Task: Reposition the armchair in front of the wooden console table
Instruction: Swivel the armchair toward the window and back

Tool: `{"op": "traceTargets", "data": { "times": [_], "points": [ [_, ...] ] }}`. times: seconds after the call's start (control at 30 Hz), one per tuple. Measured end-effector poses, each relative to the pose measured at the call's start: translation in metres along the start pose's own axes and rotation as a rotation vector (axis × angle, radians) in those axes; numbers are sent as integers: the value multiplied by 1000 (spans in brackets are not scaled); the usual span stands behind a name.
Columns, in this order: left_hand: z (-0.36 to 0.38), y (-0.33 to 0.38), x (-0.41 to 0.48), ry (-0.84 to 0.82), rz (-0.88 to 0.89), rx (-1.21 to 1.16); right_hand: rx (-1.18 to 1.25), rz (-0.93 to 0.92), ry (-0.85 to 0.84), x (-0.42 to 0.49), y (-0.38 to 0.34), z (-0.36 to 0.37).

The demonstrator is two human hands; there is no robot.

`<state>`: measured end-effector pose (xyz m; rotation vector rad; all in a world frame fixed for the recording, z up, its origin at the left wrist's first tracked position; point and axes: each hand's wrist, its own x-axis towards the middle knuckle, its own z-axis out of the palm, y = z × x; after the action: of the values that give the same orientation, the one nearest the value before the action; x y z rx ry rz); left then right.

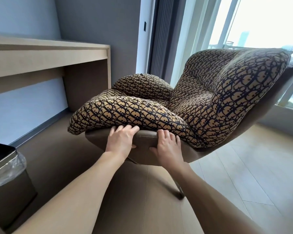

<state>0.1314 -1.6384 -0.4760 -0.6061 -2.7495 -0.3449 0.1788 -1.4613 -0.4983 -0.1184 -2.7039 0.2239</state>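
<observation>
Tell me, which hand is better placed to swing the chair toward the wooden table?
Probably the right hand: it grips the armchair edge on the side away from the console table, so it can push toward it.

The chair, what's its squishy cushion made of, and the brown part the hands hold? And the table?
The cushion looks like woven fabric, tan with a dark printed pattern, puffy and tufted. The chair shell under both hands looks like smooth brown leather or imitation leather; a stitched seam shows. The console table looks like pale wood or wood-look laminate, matte with faint grain.
</observation>
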Motion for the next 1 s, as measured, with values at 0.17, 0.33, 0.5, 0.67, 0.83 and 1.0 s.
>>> {"op": "traceTargets", "data": {
  "times": [0.17,0.33,0.5,0.67,0.83,1.0],
  "points": [
    [1,8,-10,-5,-36,24,-21,1,-68,-6,-2,-12],
    [-41,20,-28,-339,-111,43,-28,0,-415,-20,-4,-59],
    [-158,50,-15,-497,-146,95,-107,-115,-644,6,16,-177],
    [-283,113,2,-489,-199,23,-101,-175,-558,34,31,-327],
    [-428,224,40,-412,-279,-98,-104,-193,-497,83,76,-530],
    [-495,329,54,-396,-322,-307,-73,-98,-519,99,134,-649]
  ]
}}
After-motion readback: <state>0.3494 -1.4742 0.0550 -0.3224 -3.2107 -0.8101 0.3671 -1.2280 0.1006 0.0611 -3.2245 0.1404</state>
